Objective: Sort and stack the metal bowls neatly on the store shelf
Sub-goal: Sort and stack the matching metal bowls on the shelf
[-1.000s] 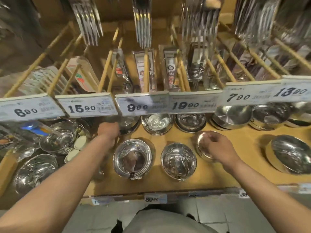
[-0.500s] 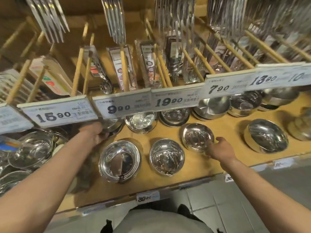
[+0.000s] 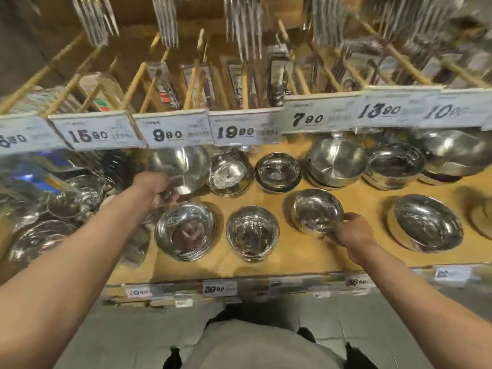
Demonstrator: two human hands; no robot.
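Note:
Shiny metal bowls stand on a wooden shelf (image 3: 367, 206). My left hand (image 3: 155, 189) grips the near rim of a large tilted bowl (image 3: 181, 166), lifted off the shelf under the 9.90 tag. My right hand (image 3: 351, 233) pinches the near right rim of a smaller bowl (image 3: 316, 211) in the front row, tipped toward me. Between my hands sit two front-row bowls, a wide one (image 3: 186, 230) and a smaller one (image 3: 253, 233). Another wide bowl (image 3: 428, 222) lies to the right.
Back-row bowls and stacks (image 3: 335, 161) line the rear under a strip of price tags (image 3: 245, 129). Packaged cutlery hangs on wooden pegs (image 3: 191, 83) overhead. More bowls crowd the left section (image 3: 77, 195). The shelf's front edge (image 3: 221, 287) carries labels.
My left hand has pulled the large bowl out from under the tags and tilted it up. My right hand has closed on the small bowl's rim and tipped it.

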